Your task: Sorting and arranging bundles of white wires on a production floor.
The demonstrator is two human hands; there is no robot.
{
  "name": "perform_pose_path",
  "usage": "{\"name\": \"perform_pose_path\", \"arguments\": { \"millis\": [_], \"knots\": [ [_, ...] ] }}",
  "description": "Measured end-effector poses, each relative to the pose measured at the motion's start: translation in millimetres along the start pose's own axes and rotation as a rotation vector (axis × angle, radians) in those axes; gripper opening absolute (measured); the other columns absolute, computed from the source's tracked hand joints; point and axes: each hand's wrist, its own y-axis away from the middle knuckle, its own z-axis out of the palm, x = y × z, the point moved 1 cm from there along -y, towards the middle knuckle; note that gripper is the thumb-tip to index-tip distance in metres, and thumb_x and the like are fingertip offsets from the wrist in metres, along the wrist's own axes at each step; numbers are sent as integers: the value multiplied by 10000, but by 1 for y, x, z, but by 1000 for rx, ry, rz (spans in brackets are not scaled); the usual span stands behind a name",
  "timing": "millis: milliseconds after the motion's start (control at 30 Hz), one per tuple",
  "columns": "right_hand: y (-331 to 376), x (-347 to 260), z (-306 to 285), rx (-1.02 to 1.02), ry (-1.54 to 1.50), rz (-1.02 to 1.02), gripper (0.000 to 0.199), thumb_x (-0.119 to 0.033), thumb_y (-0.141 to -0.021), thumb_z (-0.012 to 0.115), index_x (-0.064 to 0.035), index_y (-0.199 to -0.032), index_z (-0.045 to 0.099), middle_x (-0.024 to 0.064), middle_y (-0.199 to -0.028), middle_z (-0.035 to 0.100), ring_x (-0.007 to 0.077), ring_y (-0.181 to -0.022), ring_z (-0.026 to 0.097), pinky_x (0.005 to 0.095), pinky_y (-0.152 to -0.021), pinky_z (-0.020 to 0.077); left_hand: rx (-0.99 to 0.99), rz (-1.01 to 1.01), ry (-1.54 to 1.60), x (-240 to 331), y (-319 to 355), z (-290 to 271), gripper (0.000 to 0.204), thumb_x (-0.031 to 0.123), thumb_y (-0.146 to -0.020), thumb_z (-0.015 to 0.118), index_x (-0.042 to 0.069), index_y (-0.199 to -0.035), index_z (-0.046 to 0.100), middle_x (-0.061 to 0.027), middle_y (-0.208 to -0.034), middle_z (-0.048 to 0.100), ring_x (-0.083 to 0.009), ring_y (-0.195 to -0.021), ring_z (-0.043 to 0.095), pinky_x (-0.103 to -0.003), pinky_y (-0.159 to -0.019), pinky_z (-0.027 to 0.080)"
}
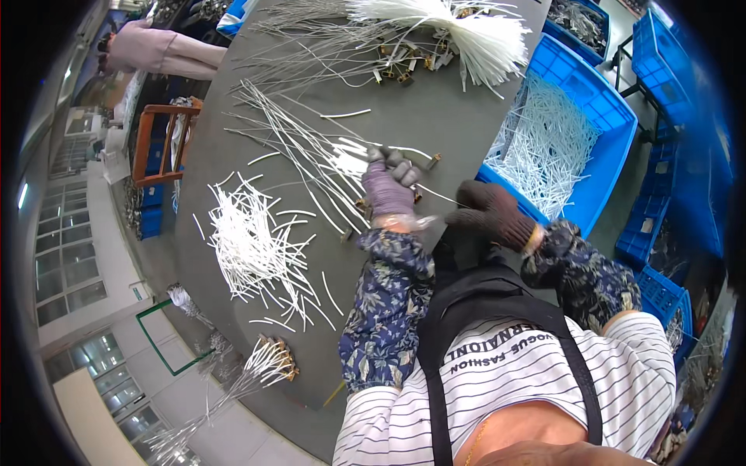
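My left hand, in a purple-grey glove, is closed over the table. Short white tubes stick out of its far-left side, so it appears to grip a small bunch of them. My right hand, in a dark brown glove, is near the table's right edge with its fingers pressed together. A thin white wire runs from by my left hand to its fingertips. Beside my left hand lie long white wires with small metal pieces on their ends. One brass-coloured end piece shows just beyond it.
A loose pile of short white tubes covers the table's left side. More wires and a white bundle lie at the far end. A blue bin of white tubes stands right. A wire bundle sits at the near-left edge.
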Motion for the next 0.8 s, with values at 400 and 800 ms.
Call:
{"name": "perform_pose_path", "arguments": {
  "millis": [400,800],
  "knots": [
    [271,60,-58,43,-138,1133,289,-274,-796,624,14,-777,618,89,-669,561,155,-611,531,317,-576,415,169,502,-453,71,-10,-4,273,309,-944,538,49,-1010,591,-118,-947,652,-257,-807,652,-401,-743,578],
    [263,63,-70,36,-117,1028,276,-272,-779,623,3,-766,602,82,-663,562,158,-635,526,317,-604,409,-133,350,-347,89,0,36,252,322,-945,536,74,-970,574,-131,-916,668,-224,-755,655,-349,-665,581]
  ]
}}
